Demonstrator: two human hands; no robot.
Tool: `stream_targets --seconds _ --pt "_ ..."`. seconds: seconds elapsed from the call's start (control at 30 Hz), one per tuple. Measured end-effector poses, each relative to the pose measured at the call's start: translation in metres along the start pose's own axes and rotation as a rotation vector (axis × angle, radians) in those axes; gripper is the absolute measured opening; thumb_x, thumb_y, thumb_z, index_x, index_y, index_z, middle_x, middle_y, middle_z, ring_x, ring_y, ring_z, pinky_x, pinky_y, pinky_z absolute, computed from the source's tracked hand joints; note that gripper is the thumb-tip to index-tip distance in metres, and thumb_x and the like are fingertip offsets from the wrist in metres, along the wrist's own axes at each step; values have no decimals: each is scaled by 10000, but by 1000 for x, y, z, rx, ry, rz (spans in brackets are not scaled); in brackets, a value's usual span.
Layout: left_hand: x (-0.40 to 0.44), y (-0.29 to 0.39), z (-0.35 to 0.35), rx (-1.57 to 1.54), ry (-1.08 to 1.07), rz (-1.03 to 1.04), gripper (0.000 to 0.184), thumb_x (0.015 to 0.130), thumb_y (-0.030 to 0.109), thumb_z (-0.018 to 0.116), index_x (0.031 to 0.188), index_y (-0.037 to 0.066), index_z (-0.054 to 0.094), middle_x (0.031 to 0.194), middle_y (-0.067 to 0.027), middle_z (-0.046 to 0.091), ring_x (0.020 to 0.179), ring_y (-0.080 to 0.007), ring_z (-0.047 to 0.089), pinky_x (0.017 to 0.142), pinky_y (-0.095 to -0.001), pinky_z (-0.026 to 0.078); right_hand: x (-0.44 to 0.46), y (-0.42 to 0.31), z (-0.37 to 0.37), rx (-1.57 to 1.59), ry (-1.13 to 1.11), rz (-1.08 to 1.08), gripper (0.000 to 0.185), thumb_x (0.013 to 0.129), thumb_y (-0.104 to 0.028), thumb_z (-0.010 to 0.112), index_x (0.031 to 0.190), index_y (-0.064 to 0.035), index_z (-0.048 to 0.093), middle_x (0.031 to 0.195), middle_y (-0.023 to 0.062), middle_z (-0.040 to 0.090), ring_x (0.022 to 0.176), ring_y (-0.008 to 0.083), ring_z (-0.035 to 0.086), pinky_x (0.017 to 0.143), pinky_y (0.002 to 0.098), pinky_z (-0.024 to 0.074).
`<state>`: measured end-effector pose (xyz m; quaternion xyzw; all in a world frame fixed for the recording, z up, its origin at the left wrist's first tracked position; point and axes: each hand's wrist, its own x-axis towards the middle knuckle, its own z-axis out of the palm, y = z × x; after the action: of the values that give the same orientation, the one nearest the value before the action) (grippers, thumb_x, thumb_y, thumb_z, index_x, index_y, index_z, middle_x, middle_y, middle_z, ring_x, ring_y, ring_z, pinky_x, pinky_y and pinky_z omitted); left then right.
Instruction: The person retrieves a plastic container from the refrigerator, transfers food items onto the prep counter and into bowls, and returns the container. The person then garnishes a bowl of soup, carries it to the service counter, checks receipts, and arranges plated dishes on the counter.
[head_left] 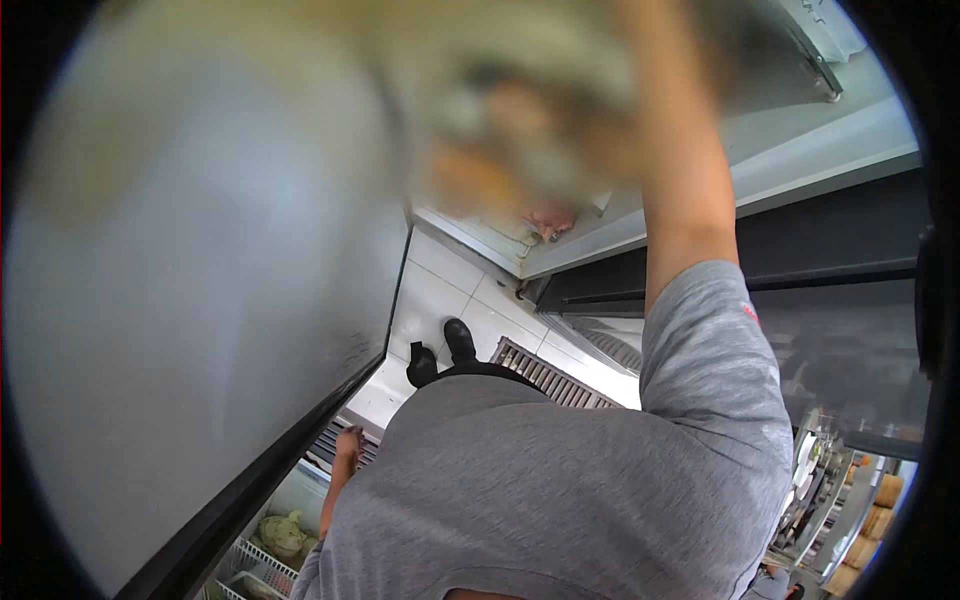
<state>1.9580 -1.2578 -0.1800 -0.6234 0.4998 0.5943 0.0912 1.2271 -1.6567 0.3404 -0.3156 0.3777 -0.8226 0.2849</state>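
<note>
My left hand (350, 439) hangs low beside my body at the lower left, small in view, its fingers curled and nothing visible in them. My right arm (692, 190) reaches up across an open cabinet, and its forearm runs out past the top edge, so the hand is out of sight. Beside that forearm, very near the camera, is a blurred mass (520, 135) of orange, white and dark patches that I cannot make out. Below it, a reddish item (549, 221) lies near the cabinet's front corner.
A large pale door (220, 260) stands open on the left. Near my feet are white floor tiles (440, 265) and a drain grate (555, 376). Lower left, a white basket (243, 560) stands by a cabbage (284, 536). Shelving (835, 510) is at the lower right.
</note>
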Motion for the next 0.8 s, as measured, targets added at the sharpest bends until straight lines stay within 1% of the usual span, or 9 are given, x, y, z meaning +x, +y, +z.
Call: stream_targets --seconds 0.07,0.13,0.17,0.2,0.27,0.43,0.6,0.67,0.8 --pt "9 17 10 -325 88 -148 333 866 292 563 1141 103 558 826 -43 604 649 -187 587 529 -353 444 -64 34 -18 -107 6 17 152 808 -54 533 919 -9 627 880 129 621 848 241 554 772 405 434" --pt "15 29 16 -491 129 -232 321 861 286 570 1125 103 563 829 -42 605 651 -183 588 526 -346 440 -156 96 -51 -750 -503 -44 257 858 -166 556 1067 -16 556 1034 138 603 972 309 573 844 431 468" --pt "17 34 19 -466 106 -216 303 859 277 570 1108 105 567 837 -40 610 657 -182 591 528 -347 440 -204 111 -33 -1599 -435 84 328 881 -256 547 1103 -14 556 1001 132 615 951 277 584 804 380 474" --pt "17 37 21 -441 84 -198 284 858 269 571 1091 107 571 845 -37 615 662 -181 595 529 -349 440 -271 141 -88 -1204 -782 -324 392 879 -306 541 1150 -23 536 999 177 615 938 298 589 793 388 473" --pt "21 32 19 -435 78 -199 278 857 263 571 1086 106 571 852 -38 620 670 -180 599 535 -352 443 -382 181 -153 -1228 -817 603 321 839 -288 568 986 -8 624 909 220 629 837 385 596 774 427 481" --pt "15 25 0 -460 100 -246 265 858 247 572 1077 99 580 800 -33 612 621 -174 579 509 -337 436 -589 188 -321 -1684 -1609 1038 327 725 -82 599 1044 -119 662 939 173 660 881 340 625 773 437 489" --pt "20 -16 -11 -308 56 -288 270 860 242 580 1074 78 585 725 -39 592 553 -166 547 449 -322 410 -594 143 -362 -1559 -1419 1007 256 702 -158 628 940 -96 700 872 166 669 840 335 641 734 411 500" --pt "17 -21 -15 -295 50 -316 275 860 239 581 1076 70 585 706 -42 588 540 -164 541 436 -318 406 -561 162 -360 -1544 -975 1008 305 717 -232 661 985 -88 681 975 172 653 896 330 624 792 412 486" --pt "6 -23 -12 -374 21 -323 276 860 277 575 995 39 610 695 -55 582 557 -177 541 455 -328 420 -426 207 -286 -1648 -562 531 312 767 -218 582 1026 -51 632 1057 201 612 1001 356 571 878 427 446"
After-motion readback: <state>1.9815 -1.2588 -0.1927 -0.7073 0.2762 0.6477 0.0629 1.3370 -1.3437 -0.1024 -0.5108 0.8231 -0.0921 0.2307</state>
